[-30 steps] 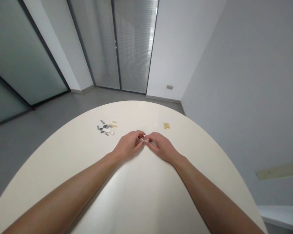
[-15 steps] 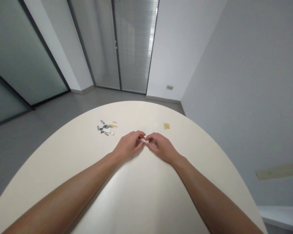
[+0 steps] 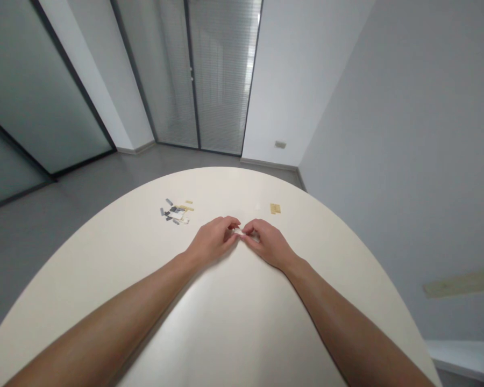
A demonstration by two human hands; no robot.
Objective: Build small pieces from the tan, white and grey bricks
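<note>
My left hand (image 3: 212,240) and my right hand (image 3: 266,243) meet fingertip to fingertip near the middle of a round cream table (image 3: 226,322). Between their pinched fingers sits a small white piece (image 3: 237,231), too small to name. Both hands are closed around it, knuckles up, resting just above the tabletop. A pile of small grey, white and tan pieces (image 3: 176,212) lies to the left of my left hand. A tan flat piece (image 3: 275,208) lies beyond my right hand.
The table's far edge curves in front of a grey floor. Glass partitions and a door with blinds (image 3: 210,75) stand behind. A grey wall rises on the right, close to the table's right edge.
My right hand's fingers have shifted slightly toward the left hand and curled tighter on the small piece. My left hand and both arms stay where they were.
</note>
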